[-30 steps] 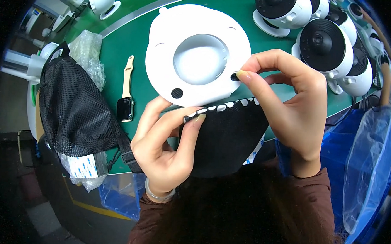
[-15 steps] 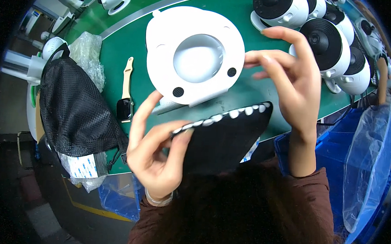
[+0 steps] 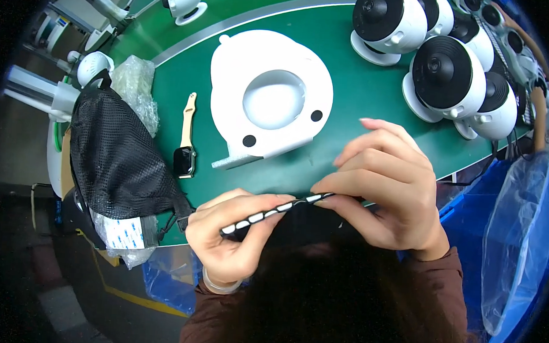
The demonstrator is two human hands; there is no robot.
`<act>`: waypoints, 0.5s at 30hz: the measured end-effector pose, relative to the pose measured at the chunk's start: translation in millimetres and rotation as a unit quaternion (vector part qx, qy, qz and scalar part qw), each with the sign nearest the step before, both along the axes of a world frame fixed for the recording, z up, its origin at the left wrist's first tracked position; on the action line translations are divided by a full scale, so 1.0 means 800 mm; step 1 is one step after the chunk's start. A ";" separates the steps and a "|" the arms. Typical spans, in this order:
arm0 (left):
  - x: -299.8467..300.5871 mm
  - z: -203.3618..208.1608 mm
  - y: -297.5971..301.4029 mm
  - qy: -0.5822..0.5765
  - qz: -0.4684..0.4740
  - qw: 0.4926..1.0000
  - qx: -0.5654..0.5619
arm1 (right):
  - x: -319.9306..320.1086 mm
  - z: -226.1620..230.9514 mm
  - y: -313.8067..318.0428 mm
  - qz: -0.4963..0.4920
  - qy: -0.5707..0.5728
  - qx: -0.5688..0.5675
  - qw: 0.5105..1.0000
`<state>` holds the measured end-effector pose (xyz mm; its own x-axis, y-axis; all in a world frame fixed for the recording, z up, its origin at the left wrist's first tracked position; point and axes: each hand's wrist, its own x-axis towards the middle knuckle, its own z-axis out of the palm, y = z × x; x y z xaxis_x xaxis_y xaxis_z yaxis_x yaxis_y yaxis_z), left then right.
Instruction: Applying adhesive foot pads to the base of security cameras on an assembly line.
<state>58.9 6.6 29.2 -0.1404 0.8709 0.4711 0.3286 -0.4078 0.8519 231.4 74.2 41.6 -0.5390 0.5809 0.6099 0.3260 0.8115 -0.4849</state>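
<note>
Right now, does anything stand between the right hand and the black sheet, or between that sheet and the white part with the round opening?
Nothing visible does. The right hand and left hand both pinch the black sheet. Beyond their fingers, only green tabletop shows between it and the white part.

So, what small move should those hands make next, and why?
Perhaps the right hand should peel one flat white oval off the thin black sheet, since it pinches the sheet's oval-lined edge while the left hand grips that same edge.
</note>
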 end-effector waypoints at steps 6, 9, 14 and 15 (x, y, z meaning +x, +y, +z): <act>0.005 0.005 -0.003 0.073 0.010 0.997 0.035 | -0.002 0.010 -0.008 0.001 0.013 0.021 1.000; 0.007 0.006 -0.003 0.093 0.013 0.995 0.034 | -0.005 0.012 -0.010 -0.017 0.008 0.062 0.998; 0.009 0.005 -0.002 0.099 0.038 0.994 0.037 | -0.007 0.014 -0.012 -0.046 -0.018 0.111 0.993; 0.009 0.007 -0.003 0.099 0.039 0.994 0.036 | -0.007 0.014 -0.012 -0.045 -0.021 0.115 0.992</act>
